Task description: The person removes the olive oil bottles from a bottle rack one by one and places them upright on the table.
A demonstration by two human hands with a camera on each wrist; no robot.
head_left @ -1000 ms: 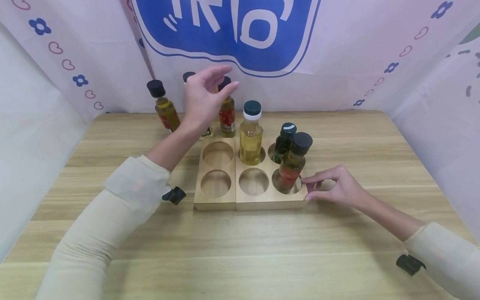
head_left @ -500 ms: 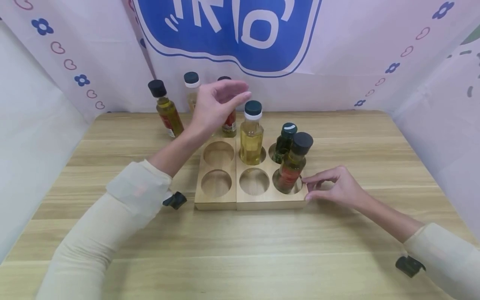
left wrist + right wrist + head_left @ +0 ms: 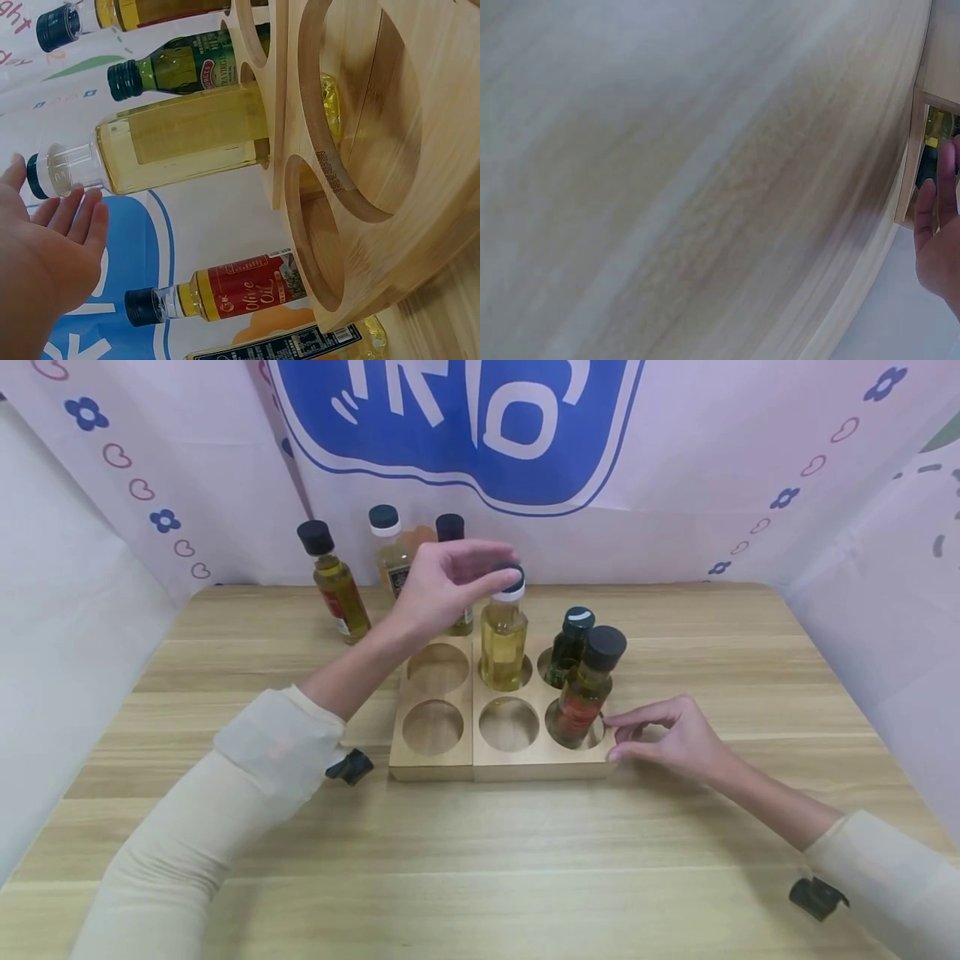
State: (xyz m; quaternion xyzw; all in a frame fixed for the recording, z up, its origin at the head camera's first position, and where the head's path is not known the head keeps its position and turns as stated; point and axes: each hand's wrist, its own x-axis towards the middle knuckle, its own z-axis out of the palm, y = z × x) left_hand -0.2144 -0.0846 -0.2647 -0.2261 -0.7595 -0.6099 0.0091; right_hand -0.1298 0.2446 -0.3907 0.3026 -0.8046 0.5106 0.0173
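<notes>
My left hand (image 3: pixel 446 581) is at the green cap of a clear bottle of pale yellow oil (image 3: pixel 503 647), which stands in a back hole of a wooden bottle rack (image 3: pixel 543 770). In the left wrist view, the fingers of that hand (image 3: pixel 56 255) are extended, with the cap between them and the thumb; no firm grip shows. My right hand (image 3: pixel 671 739) holds the rack's right end between thumb and fingers. In the right wrist view, its fingertips (image 3: pixel 945 157) reach the rack's end opening. A red-labelled oil bottle (image 3: pixel 580 706) tilts in the front right hole, before a small dark green bottle (image 3: pixel 568 647).
Behind the rack's left part stand a clear bottle with a dark label (image 3: pixel 393 560) and a red-labelled olive oil bottle (image 3: pixel 251 285). Another oil bottle (image 3: pixel 339 597) stands farther left. A printed white cloth (image 3: pixel 637 543) hangs behind the wooden table (image 3: pixel 480 868).
My left hand has moved right and down, from over the back bottles to the cap of the pale yellow oil bottle. My right hand has stayed at the rack's end.
</notes>
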